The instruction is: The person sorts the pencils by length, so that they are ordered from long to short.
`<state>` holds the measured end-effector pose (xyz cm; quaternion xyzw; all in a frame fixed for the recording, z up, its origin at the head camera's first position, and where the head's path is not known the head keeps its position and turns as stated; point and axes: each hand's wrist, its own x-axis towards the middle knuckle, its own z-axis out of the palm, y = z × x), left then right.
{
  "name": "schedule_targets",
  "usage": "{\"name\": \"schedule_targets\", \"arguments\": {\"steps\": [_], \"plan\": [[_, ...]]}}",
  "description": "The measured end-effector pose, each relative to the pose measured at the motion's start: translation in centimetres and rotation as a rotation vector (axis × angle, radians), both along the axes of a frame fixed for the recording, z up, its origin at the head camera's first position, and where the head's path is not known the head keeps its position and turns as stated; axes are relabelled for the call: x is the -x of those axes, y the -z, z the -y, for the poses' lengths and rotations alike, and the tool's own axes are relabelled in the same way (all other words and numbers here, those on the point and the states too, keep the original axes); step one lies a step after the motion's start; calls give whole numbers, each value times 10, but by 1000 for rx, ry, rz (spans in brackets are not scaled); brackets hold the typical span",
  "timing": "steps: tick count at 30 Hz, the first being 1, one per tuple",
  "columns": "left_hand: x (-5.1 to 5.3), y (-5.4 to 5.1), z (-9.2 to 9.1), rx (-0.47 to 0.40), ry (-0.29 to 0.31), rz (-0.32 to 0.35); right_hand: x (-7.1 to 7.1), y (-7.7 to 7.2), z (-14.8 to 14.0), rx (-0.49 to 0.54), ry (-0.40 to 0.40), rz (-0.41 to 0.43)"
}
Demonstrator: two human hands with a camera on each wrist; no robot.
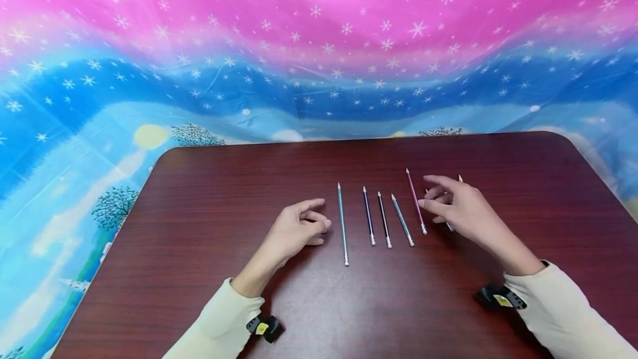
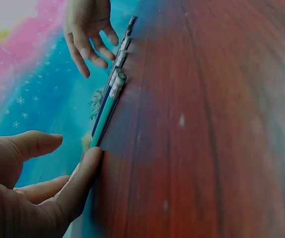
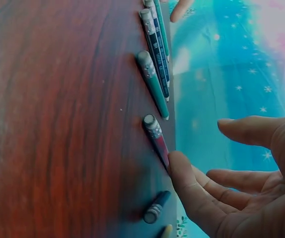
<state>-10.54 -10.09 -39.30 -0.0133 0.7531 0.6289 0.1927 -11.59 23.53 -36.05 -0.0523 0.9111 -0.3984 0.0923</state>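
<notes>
Several pencils lie apart on a dark red table, points away from the person. My left hand (image 1: 296, 229) hovers just left of the long light-blue pencil (image 1: 343, 226), fingers loosely bent and holding nothing. To its right lie a dark blue pencil (image 1: 369, 216), a black pencil (image 1: 384, 220) and a shorter blue pencil (image 1: 402, 220). My right hand (image 1: 461, 206) is beside the pink pencil (image 1: 416, 202), thumb and fingers apart with nothing between them; whether a fingertip touches it, I cannot tell. Under that hand another pencil (image 3: 157, 207) is partly hidden, with one more tip (image 1: 461, 178) behind.
The table (image 1: 209, 181) has rounded far corners. Behind it hangs a pink and blue cloth (image 1: 319, 60) with snowflakes and trees. Small black cameras are strapped at both wrists, over cream sleeves (image 1: 219, 320).
</notes>
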Motion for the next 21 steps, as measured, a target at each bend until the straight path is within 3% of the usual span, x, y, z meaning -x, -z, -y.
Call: {"name": "schedule_targets", "arguments": {"steps": [5, 11, 16, 21], "plan": [[2, 5, -13, -72, 18, 48, 3, 6, 1, 78, 16, 65], [4, 8, -26, -103, -10, 62, 6, 12, 1, 93, 2, 67], [4, 7, -31, -39, -31, 41, 8, 16, 5, 97, -3, 66], [6, 4, -37, 99, -31, -1, 9, 20, 9, 78, -8, 76]]}}
